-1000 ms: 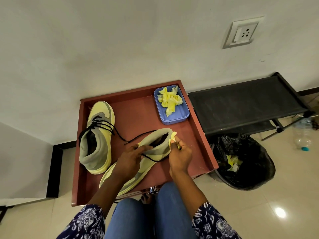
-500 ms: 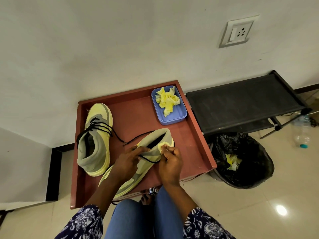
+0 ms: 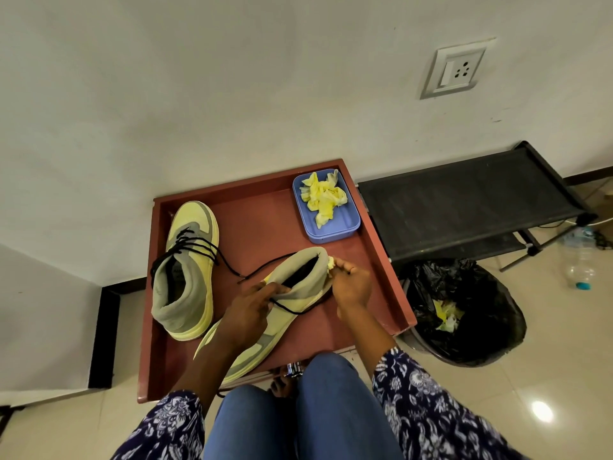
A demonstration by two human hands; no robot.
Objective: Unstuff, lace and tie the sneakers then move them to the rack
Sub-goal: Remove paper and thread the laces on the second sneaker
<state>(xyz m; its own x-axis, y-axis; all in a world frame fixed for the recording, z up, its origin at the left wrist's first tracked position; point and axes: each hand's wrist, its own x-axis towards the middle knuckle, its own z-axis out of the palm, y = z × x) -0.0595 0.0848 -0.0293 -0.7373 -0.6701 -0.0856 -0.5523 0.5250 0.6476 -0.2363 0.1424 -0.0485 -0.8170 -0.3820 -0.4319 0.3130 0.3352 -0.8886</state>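
1. There are two sneakers on the red-brown tabletop. The left sneaker stands upright near the left edge, toe toward the far edge, with its black lace threaded loosely across the front.
2. The near sneaker lies tilted on its side toward the near edge, heel collar pointing at the far right corner and toe over the near edge toward my knees.
3. My left hand holds this sneaker at mid-body, fingers curled over its upper, a loose black lace strand running under my fingers.
4. My right hand pinches one small wad of yellow paper at the heel collar, thumb and fingertips closed on it.
5. One blue tray sits at the far right corner of the tabletop, holding a heap of crumpled yellow paper; I cannot count the pieces.
6. One black rack stands just beside the tabletop's right edge, against the pale wall.
7. One bin lined with a black bag sits on the glossy tiled floor by the near right corner, with yellow scraps inside.
8. One wall socket is above the rack, and one clear plastic bottle lies on the floor at far right.
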